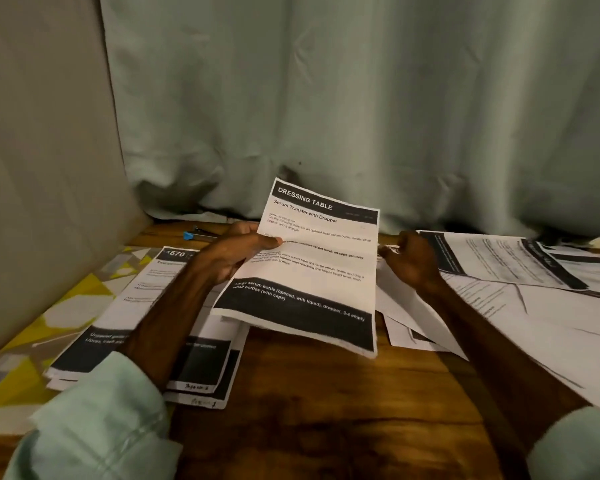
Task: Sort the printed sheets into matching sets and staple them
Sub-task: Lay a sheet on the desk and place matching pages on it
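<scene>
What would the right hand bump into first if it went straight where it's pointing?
Probably the right edge of the sheet the left hand holds up; the right hand points left at it, though depth is unclear.

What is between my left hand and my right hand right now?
The Dressing Table sheet, gripped by your left hand, fills the gap to your right hand in the head view.

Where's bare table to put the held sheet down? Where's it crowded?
Free: bare table front centre, bordered by the left stack, the loose sheets on the right and the held sheet in the left hand above. Also a narrow wood strip at the back beside the stapler. Crowded: the right side, overlapping sheets around the right hand.
</scene>
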### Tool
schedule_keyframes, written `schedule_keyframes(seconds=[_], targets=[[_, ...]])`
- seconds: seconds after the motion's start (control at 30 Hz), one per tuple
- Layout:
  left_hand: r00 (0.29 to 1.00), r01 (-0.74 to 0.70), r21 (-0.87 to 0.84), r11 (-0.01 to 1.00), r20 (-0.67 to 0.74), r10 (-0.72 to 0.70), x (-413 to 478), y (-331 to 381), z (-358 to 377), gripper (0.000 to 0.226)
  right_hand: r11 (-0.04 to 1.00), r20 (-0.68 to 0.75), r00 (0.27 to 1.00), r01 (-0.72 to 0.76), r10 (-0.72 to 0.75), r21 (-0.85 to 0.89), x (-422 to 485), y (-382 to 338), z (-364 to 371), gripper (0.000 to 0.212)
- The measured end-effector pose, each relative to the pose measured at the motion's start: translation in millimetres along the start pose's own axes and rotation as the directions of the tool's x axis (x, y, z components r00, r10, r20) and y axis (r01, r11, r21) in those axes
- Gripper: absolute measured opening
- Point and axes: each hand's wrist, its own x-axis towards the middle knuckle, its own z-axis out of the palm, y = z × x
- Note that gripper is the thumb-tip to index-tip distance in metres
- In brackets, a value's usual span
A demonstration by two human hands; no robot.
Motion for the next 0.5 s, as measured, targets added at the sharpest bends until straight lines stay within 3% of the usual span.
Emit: schedule_keyframes(seconds=[0.07,0.17,0.27,0.37,0.5], targets=[[0.999,0.026,-0.035,0.999,0.049,-0.024,-1,0,7,0.032,0.985,-0.012,1.0,-0.001,0.003,0.17,-11,11,-16,0.022],[0.993,0.063,-0.047,0.997,0.103,-0.058,-5,2,21,0.035,0.821,0.212,0.976,-0.165,0.055,0.547,-38,10,-40,0.032],[0.976,0.079,0.022,0.997,0.202,-0.082,-15,7,42,0.036,0.81,0.358,0.934,-0.209,-0.002,0.548,-56,14,-53,0.04],[0.942,0.098,0.161,0.982,0.302,-0.144,-29,15,51,0.034,0.832,0.335,0.941,-0.224,0.048,0.507,-63,24,-58,0.057],[0.937,0.094,0.379,0.921,0.279,-0.211,-47,19,45,0.033,0.843,0.491,0.871,-0.268,0.005,0.467,-88,31,-76,0.026]])
